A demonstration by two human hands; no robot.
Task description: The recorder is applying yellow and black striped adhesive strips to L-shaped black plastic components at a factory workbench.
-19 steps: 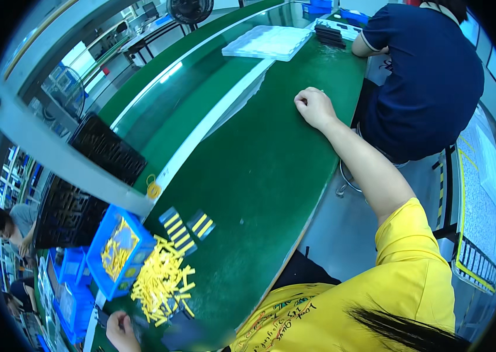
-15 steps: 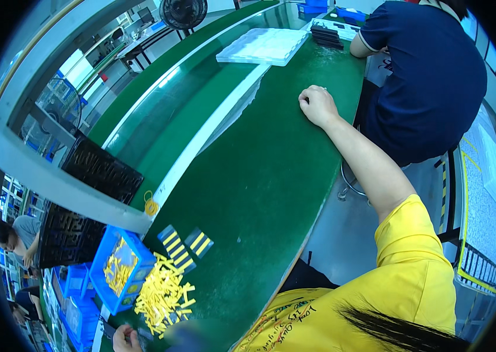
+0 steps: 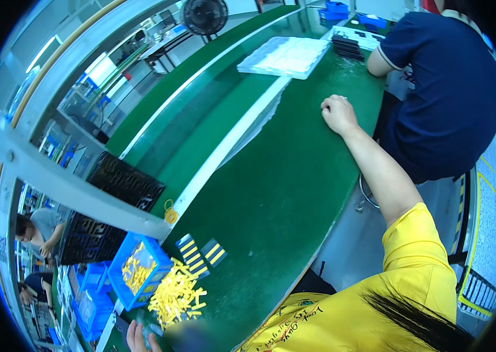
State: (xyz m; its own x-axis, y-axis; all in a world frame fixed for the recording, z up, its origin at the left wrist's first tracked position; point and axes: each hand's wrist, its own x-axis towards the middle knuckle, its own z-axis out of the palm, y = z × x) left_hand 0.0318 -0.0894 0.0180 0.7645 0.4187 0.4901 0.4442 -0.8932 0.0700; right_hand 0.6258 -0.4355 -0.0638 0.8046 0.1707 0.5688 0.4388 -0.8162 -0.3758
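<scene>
My left hand (image 3: 140,338) is at the lower edge, partly cut off, its fingers bent round a small translucent piece (image 3: 153,330) whose kind is unclear. Just beyond it lies a heap of small yellow strips (image 3: 177,296). A blue bin (image 3: 161,253) with more yellow pieces stands beside the heap. Two dark cards with yellow stripes, one longer (image 3: 193,256) and one shorter (image 3: 214,253), lie flat past the heap. My right hand (image 3: 339,115) rests far off on the green table (image 3: 271,193), fingers curled in a loose fist; nothing shows in it.
White trays (image 3: 286,57) are stacked at the far side, near black stacked pieces (image 3: 347,48). A person in dark blue (image 3: 435,94) sits at the far right. Black crates (image 3: 124,182) and a grey metal post (image 3: 83,190) stand left, near yellow rubber bands (image 3: 170,212).
The whole view has shifted, so the scene sits further right and lower. A translucent piece now shows at my left fingers. My right hand stays curled on the table.
</scene>
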